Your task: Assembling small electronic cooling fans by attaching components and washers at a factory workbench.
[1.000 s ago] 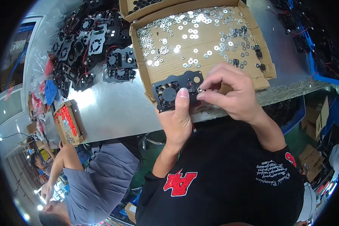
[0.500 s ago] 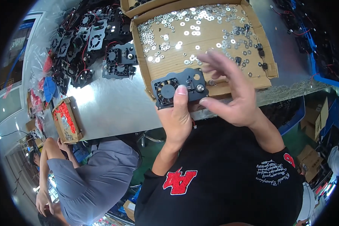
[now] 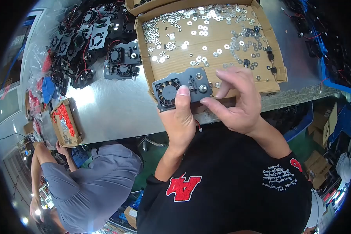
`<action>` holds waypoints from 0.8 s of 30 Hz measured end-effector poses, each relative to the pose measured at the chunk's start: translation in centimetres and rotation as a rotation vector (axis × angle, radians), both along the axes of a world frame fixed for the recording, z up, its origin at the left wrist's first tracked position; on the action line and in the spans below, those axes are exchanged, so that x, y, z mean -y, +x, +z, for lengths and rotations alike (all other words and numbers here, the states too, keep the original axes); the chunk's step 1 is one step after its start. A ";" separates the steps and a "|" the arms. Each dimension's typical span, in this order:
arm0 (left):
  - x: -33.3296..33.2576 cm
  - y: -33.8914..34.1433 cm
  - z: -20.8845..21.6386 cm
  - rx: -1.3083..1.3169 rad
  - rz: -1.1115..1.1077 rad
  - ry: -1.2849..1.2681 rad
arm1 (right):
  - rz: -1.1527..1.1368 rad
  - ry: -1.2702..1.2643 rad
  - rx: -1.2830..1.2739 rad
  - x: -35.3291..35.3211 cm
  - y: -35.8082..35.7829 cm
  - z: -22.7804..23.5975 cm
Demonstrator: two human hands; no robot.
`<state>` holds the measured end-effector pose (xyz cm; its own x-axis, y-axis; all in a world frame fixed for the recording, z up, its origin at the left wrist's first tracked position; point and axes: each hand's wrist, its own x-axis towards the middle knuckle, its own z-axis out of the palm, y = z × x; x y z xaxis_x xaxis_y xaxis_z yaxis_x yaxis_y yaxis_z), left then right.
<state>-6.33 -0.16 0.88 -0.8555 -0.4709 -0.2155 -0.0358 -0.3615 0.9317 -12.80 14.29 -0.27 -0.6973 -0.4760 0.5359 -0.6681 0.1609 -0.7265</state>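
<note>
Reference: cardboard tray [image 3: 169,66]. Fan plate [image 3: 188,77] held over the tray's near-left corner, slightly tilted, its far edge above the tray floor. My left grip [image 3: 178,121] pinches it from the near side, thumb on top beside the fan [image 3: 169,93]; those fingers are hidden underneath. My right grip [image 3: 240,101] is spread, thumb and fingers curved apart, over the tray's near edge. A gap with cardboard behind separates its index fingertip from the plate's right edge; the thumb tip lies close to the near-right corner, contact not determinable. Bolt head [image 3: 202,88] sits toward the plate's right end.

Inside the tray: scattered washers [image 3: 205,33], densest far left; black knobs [image 3: 269,50] along the right wall. Just left of the tray: one fan assembly [image 3: 123,60], narrowing the room there. Nearer, the metal bench [image 3: 113,105] stretches leftward from the tray to a small box [image 3: 77,126]. The bench's front edge runs close to the tray's near side.
</note>
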 end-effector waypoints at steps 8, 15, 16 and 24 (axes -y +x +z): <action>-0.1 -0.3 0.3 -0.028 0.044 0.011 | 0.005 -0.029 -0.035 0.5 -0.2 0.2; 0.5 -0.1 -0.3 0.059 -0.015 -0.175 | 0.030 -0.065 -0.011 1.3 -0.8 0.5; 0.4 -0.1 -0.1 0.044 0.000 -0.111 | 0.031 -0.066 -0.011 1.0 -0.7 0.4; 0.5 0.0 -0.4 0.046 0.003 -0.060 | 0.036 -0.057 0.017 1.0 -0.9 0.8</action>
